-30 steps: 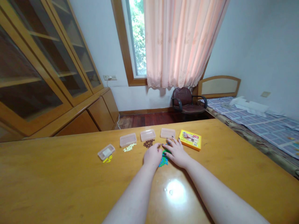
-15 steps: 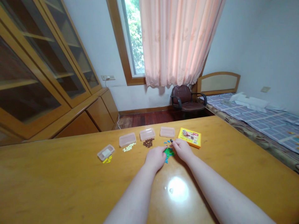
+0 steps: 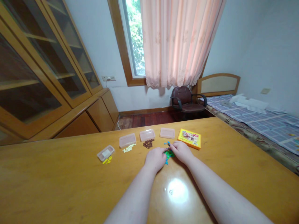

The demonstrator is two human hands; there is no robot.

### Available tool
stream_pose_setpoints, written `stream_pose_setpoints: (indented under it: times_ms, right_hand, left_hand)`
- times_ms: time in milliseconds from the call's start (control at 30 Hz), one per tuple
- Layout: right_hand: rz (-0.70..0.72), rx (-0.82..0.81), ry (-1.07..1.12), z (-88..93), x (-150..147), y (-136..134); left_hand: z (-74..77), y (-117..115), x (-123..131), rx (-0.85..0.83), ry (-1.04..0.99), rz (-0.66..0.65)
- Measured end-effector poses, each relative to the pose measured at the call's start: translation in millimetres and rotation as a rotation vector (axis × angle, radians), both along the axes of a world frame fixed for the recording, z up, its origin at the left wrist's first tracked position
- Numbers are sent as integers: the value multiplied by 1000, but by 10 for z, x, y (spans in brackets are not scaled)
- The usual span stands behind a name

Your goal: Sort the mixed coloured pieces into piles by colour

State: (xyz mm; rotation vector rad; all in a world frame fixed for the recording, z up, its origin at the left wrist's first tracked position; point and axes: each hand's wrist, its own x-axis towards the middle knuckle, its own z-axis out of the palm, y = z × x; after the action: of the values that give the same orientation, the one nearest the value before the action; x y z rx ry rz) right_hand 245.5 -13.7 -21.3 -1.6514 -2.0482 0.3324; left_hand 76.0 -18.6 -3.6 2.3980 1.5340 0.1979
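A small heap of green and blue plastic pieces [image 3: 169, 153] lies on the wooden table between my two hands. At its left edge is my left hand [image 3: 156, 158], its fingers curled together and the tips touching the heap. My right hand [image 3: 182, 151] bends over the far right side of the heap. Its fingers are drawn in, with a dark-nailed fingertip beside a few loose blue pieces [image 3: 166, 143]. What either hand pinches, if anything, is too small to make out.
Yellow pieces [image 3: 107, 160], cream pieces [image 3: 129, 147] and brown pieces [image 3: 149, 143] lie in separate piles. Behind them stand clear plastic boxes [image 3: 127, 140], several in a row. A yellow-orange box [image 3: 193, 138] sits right of my right hand. A chair [image 3: 187, 99] stands beyond the table.
My right hand has shifted slightly, its dark-nailed fingertip now lower and to the left, near the blue pieces. My left hand stays almost where it was.
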Motion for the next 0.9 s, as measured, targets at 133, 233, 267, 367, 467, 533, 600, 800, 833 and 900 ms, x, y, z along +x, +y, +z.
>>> stream_pose_setpoints:
  times_ms: [133, 233, 267, 367, 467, 533, 600, 800, 833, 900]
  right_hand:
    - [-28, 15, 31, 22, -1, 3]
    - [-61, 28, 84, 16, 9, 7]
    - [-57, 22, 106, 12, 11, 8]
    - [20, -11, 129, 2, 8, 7]
    - [85, -18, 83, 2, -6, 8]
    - [63, -5, 52, 3, -9, 13]
    - [19, 9, 41, -1, 0, 19]
    - [-81, 31, 122, -25, 66, 32]
    - [-84, 28, 131, -25, 73, 31]
    - [-77, 23, 130, -24, 77, 28]
  left_hand:
    - [-19, 20, -20, 31, -41, 50]
    - [-30, 25, -26, 49, -77, 46]
    - [-32, 24, -25, 51, -87, 30]
    - [-28, 18, -19, 44, -87, -3]
    - [-7, 12, -14, 45, -86, 28]
    - [17, 3, -10, 43, -96, 45]
    - [41, -13, -3, 32, -97, 16]
    - [37, -48, 9, 72, -39, -150]
    - [26, -42, 4, 78, -32, -148]
    - [6, -26, -7, 84, -24, -126]
